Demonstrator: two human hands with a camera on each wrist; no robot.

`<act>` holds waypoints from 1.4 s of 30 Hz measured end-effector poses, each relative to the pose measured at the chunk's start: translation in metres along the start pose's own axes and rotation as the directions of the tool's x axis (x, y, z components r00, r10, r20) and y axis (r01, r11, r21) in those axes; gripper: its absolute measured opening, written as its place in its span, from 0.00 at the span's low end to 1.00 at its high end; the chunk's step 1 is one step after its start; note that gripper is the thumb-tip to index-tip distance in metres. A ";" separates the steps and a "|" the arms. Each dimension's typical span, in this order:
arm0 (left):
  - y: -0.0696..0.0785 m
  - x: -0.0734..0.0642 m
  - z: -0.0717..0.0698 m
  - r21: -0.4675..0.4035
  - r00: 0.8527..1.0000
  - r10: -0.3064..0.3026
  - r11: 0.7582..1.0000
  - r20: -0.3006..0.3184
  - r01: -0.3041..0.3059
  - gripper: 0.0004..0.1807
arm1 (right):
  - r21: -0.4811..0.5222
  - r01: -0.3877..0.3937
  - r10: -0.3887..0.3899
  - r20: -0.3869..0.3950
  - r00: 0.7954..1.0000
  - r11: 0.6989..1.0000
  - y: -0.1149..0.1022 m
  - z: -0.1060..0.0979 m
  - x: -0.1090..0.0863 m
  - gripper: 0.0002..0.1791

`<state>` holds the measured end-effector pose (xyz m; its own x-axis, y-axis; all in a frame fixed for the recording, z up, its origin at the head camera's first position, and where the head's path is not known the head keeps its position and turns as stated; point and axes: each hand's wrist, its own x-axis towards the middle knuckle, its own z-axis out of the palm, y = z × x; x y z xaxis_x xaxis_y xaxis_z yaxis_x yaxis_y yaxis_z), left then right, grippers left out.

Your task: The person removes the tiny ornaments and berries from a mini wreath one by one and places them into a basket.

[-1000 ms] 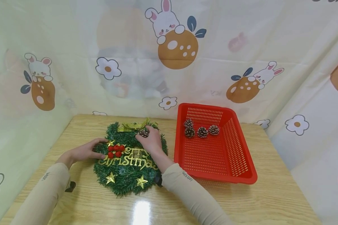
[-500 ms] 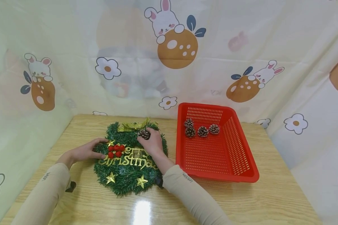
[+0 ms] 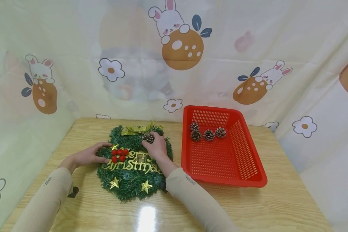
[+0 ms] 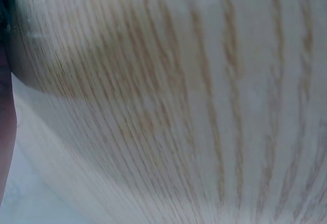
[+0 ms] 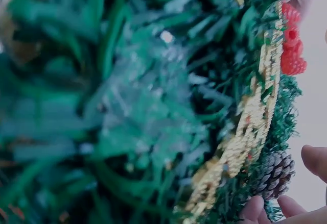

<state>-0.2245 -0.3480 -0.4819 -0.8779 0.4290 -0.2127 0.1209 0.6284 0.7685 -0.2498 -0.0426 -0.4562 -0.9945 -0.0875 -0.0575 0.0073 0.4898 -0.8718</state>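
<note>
A green Christmas wreath (image 3: 124, 190) lies on the table, bearing gold "Merry Christmas" lettering (image 3: 139, 166), gold stars (image 3: 146, 186) and a cluster of red berries (image 3: 120, 155). Near its top, my right hand (image 3: 157, 148) curls its thumb and fingers round a pine cone (image 3: 147, 138) resting on the greenery. In the right wrist view, fingertips (image 5: 252, 208) are against the base of the pine cone (image 5: 275, 175), while the thumb appears slightly apart from it. My left hand (image 3: 88, 156) rests its fingers on the wreath's left edge; the left wrist view shows mostly bare tabletop.
A red plastic basket (image 3: 261, 180) stands to the right of the wreath, with several pine cones (image 3: 208, 135) at its far end. A gold ribbon bow (image 3: 137, 129) tops the wreath. Printed curtains (image 3: 232, 42) surround the table (image 3: 249, 209) at the back and sides.
My right hand has shifted slightly right, leaving more of the pine cone in sight. The left hand keeps its place. The basket appears slightly shifted to the right.
</note>
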 end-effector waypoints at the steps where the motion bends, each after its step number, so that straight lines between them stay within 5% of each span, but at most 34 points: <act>1: 0.000 0.000 0.000 0.001 1.000 0.000 1.000 -0.001 0.000 0.42 | -0.002 -0.002 0.002 -0.006 1.000 1.000 0.000 0.000 0.001 0.32; 18: 0.005 0.000 0.000 0.008 1.000 0.000 1.000 0.000 0.000 0.42 | -0.067 0.021 -0.023 -0.037 0.999 0.998 0.008 0.006 0.007 0.28; 42: -0.002 0.001 -0.001 0.012 1.000 0.013 1.000 -0.007 -0.013 0.42 | 0.035 0.032 -0.031 -0.041 0.999 0.999 0.000 -0.004 -0.002 0.25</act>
<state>-0.2261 -0.3494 -0.4831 -0.8795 0.4328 -0.1980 0.1383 0.6305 0.7638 -0.2478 -0.0391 -0.4538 -0.9977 -0.0666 -0.0104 -0.0212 0.4559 -0.8898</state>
